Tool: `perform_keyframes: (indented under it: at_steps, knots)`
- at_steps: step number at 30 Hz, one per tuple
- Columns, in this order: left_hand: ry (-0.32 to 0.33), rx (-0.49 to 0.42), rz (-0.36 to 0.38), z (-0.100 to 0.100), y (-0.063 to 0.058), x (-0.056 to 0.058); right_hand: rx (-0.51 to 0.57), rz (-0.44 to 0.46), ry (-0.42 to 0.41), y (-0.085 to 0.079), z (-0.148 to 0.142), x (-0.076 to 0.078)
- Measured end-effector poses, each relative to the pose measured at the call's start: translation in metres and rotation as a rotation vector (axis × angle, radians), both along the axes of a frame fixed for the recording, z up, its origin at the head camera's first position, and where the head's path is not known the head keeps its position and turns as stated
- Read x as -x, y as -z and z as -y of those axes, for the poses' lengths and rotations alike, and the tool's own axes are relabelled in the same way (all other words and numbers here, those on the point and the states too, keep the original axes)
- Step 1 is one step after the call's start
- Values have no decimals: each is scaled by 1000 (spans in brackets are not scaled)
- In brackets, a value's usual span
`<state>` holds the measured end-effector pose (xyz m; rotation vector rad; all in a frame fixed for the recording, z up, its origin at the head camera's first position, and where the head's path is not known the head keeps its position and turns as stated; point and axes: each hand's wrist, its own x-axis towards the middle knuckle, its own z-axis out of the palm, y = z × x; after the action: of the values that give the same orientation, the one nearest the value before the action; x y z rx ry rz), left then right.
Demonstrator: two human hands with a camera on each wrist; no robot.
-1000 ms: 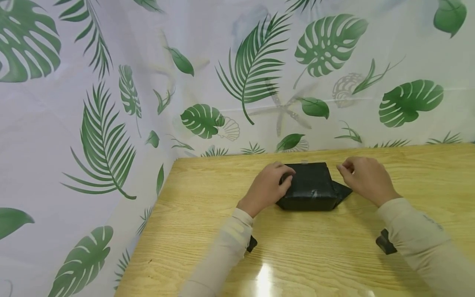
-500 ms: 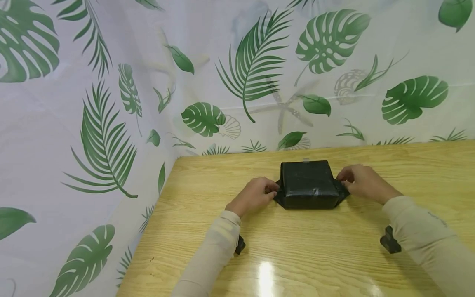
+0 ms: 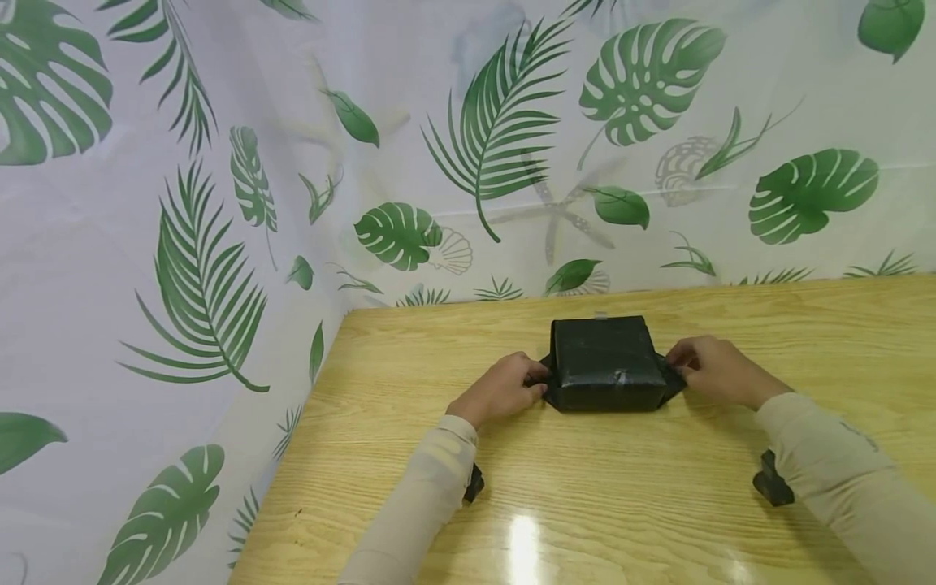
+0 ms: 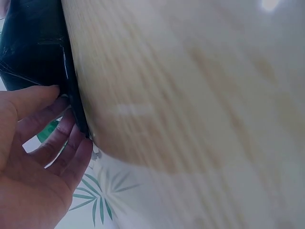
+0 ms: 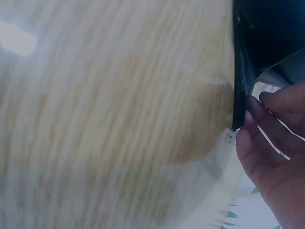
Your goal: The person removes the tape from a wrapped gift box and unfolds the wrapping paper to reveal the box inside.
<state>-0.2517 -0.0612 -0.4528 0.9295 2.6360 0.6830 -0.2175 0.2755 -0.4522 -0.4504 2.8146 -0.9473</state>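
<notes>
A box wrapped in black, shiny sheeting point(image 3: 607, 353) lies on the table, with a pointed flap of wrapping sticking out at each end. At its left end my left hand point(image 3: 500, 388) pinches the flap; in the left wrist view the thumb lies on the black wrapping point(image 4: 33, 38) and the other fingers reach along the flap's edge. My right hand point(image 3: 720, 370) holds the tip of the right flap point(image 3: 673, 382) between thumb and fingers. From the right wrist, the fingertips show right at the edge of the black flap point(image 5: 240, 95).
The wood-grain table point(image 3: 585, 479) runs up to a white leaf-print cloth point(image 3: 409, 122) behind and on the left. A small clear tab point(image 3: 601, 314) shows at the box's back edge. Black wrist devices point(image 3: 773, 479) hang under both sleeves.
My left hand has moved from the top of the box down to its left flap. The right hand has come in from beside the box to the right flap. The box has barely moved.
</notes>
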Motion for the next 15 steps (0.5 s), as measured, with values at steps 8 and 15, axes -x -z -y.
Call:
perform_keyframes:
  at_steps: [8,15]
  knots:
    - [-14,-4,24,4,1,2,33,5,-1,3,-2,-2]
    - [-30,-51,56,6,2,2,42,9,-17,4,-6,-2]
